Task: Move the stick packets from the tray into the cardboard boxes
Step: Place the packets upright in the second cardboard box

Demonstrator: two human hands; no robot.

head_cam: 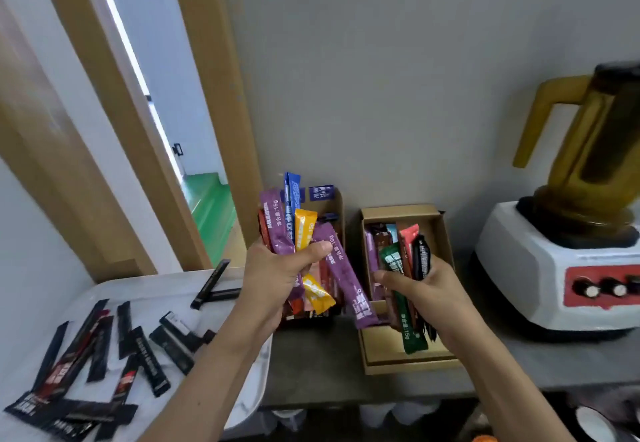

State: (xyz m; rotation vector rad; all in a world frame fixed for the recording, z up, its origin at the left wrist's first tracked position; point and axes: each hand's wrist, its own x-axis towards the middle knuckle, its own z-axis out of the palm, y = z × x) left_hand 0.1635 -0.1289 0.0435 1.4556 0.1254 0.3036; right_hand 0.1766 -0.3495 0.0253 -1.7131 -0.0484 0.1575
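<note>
**The left hand [277, 275] and right hand [426, 289] hold packets**

Black packets [145, 362] litter the tray [156, 289], far left. Left fingers curl round a colourful bundle [280, 230] above one cardboard box [338, 213]. Right fingers grip green and black packets [393, 261] over the neighbouring box [398, 213].

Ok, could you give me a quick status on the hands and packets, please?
Left hand grips coloured packets at left box. Right hand grips a second bunch at right box. Black packets on tray. Nothing blocking.
</note>
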